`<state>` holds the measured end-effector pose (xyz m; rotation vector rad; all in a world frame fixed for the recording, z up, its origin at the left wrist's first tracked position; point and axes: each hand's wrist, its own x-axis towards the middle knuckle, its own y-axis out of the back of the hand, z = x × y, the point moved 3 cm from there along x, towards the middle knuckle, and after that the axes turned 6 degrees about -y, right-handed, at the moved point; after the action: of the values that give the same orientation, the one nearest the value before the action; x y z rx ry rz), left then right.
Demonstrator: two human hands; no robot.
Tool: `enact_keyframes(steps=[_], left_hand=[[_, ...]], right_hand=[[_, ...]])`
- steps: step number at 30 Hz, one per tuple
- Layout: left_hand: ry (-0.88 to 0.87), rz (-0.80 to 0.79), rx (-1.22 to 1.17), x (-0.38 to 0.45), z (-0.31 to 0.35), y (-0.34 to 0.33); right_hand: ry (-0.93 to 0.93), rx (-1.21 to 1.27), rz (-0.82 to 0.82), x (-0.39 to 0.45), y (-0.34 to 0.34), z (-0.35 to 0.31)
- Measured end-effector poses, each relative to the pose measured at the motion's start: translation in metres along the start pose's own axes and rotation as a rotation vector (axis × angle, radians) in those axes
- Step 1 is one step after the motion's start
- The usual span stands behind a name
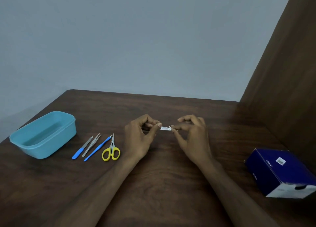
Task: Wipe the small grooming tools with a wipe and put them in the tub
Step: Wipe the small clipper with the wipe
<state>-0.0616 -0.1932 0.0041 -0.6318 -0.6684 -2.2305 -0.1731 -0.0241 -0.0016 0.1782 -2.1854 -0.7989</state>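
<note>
**Nail clipper held between two hands above the tabletop**

A person's left hand (142, 136) and right hand (193, 137) each pinch one end of a small silver metal nail clipper (165, 128), holding it level above the middle of the dark brown wooden tabletop (171, 184). The fingers of both hands are curled. Near the left edge sits a light blue oblong plastic tub (43, 135). Between tub and left hand lie four tools in a row: a blue-handled metal nail file (82, 148), silver tweezers (91, 145), a slim blue-handled cuticle tool (97, 149) and yellow-handled small scissors (111, 150). A dark blue cardboard box (282, 172) rests by the right edge. No wipe can be made out.
</note>
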Motion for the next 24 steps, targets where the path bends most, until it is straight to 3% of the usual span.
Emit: enact_keyframes(steps=[6,11,17,24], left_hand=[[0.012,-0.039,-0.060,0.001,-0.003,0.000],[0.095,-0.048,-0.249,0.004,-0.011,-0.001],[0.132,-0.195,-0.393,0.004,-0.014,-0.007],[0.177,-0.170,-0.474,0.006,-0.020,-0.008]], right_hand=[[-0.189,0.482,-0.224,-0.001,-0.009,-0.015],[-0.345,0.772,-0.333,0.001,-0.002,-0.009],[-0.336,0.809,-0.347,0.003,-0.004,-0.008],[-0.238,0.815,-0.359,-0.002,0.000,-0.004]])
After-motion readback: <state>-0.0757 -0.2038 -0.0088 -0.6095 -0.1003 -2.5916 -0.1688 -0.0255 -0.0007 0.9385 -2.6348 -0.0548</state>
